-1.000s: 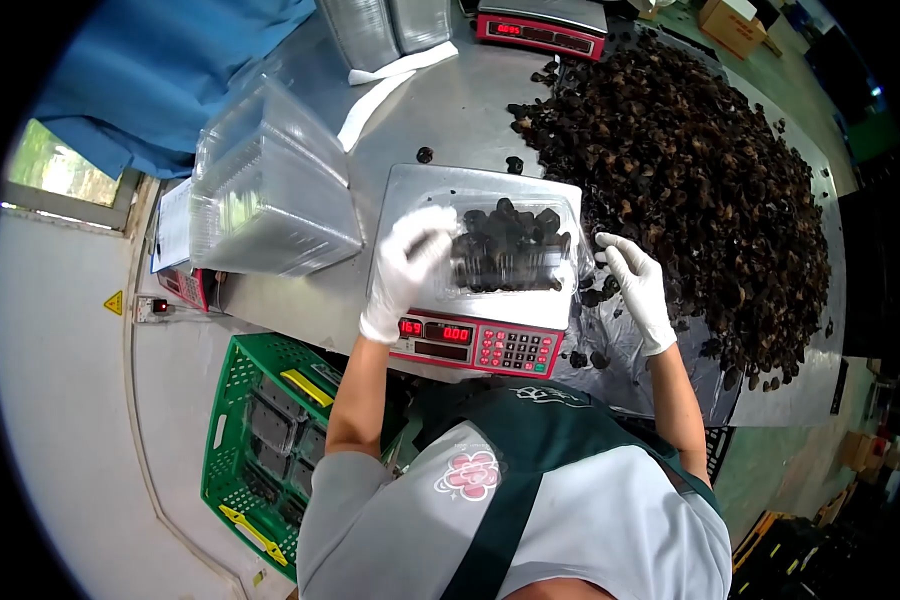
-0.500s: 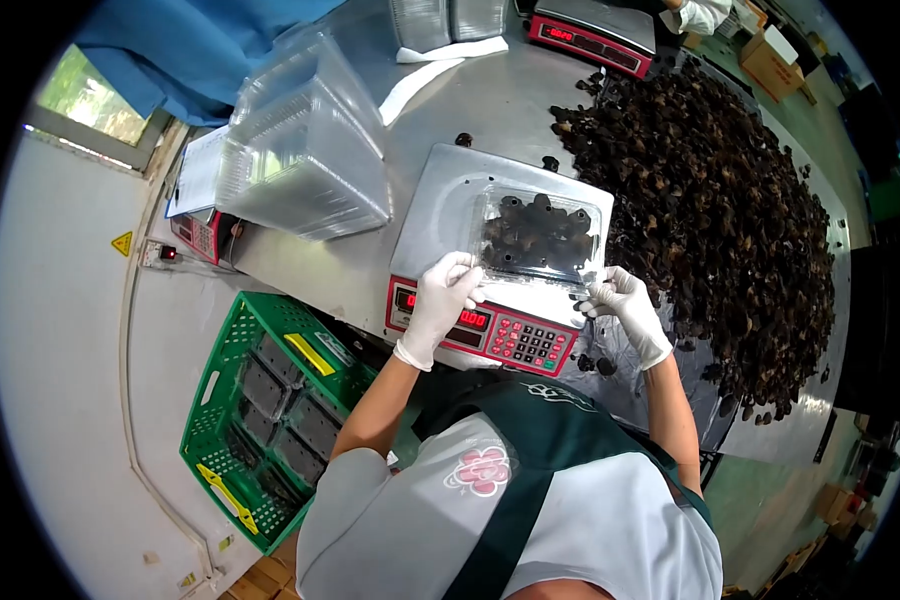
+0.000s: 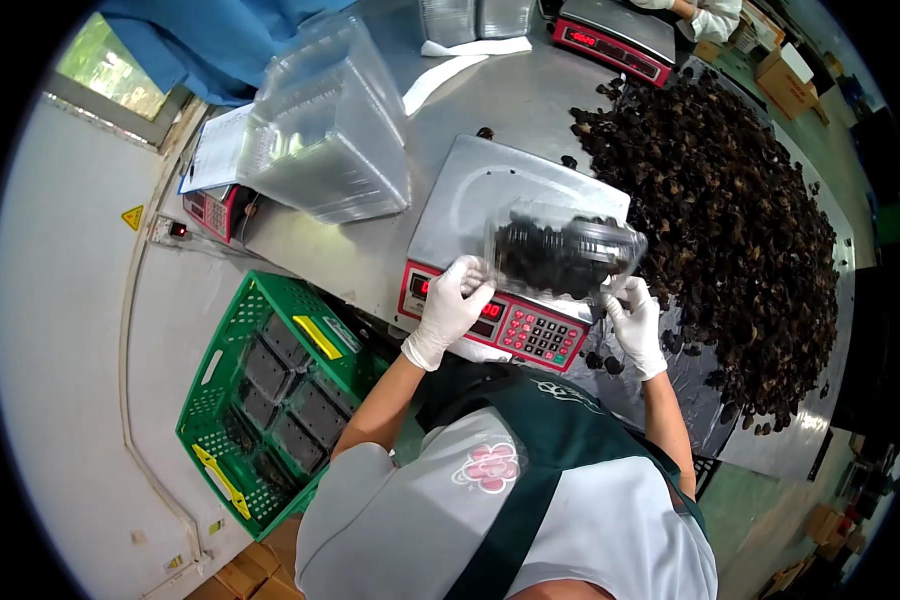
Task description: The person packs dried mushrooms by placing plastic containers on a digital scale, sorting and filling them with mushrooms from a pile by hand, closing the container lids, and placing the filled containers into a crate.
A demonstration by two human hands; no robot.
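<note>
A clear plastic box (image 3: 555,256) of dark dried pieces, which look like wood ear mushrooms, is tilted above the scale (image 3: 485,205). My left hand (image 3: 454,312), in a white glove, pinches the box's near left corner. At the near right corner, my right hand (image 3: 635,325), gloved too, grips the box between thumb and fingers. Beneath the box, the scale's red front panel with keypad shows partly, and my left hand covers some of its display. A few loose dark pieces lie just below my right hand.
A large heap of dark dried pieces (image 3: 725,230) covers the table's right side. Nested clear boxes (image 3: 335,150) stand at left. A green crate (image 3: 345,365) holding several filled boxes is below. A second scale (image 3: 615,40) is at the back, near another person's sleeve (image 3: 715,22).
The box has been lifted off the scale's plate and tilted, its near edge still held in both hands. The whole view has shifted slightly.
</note>
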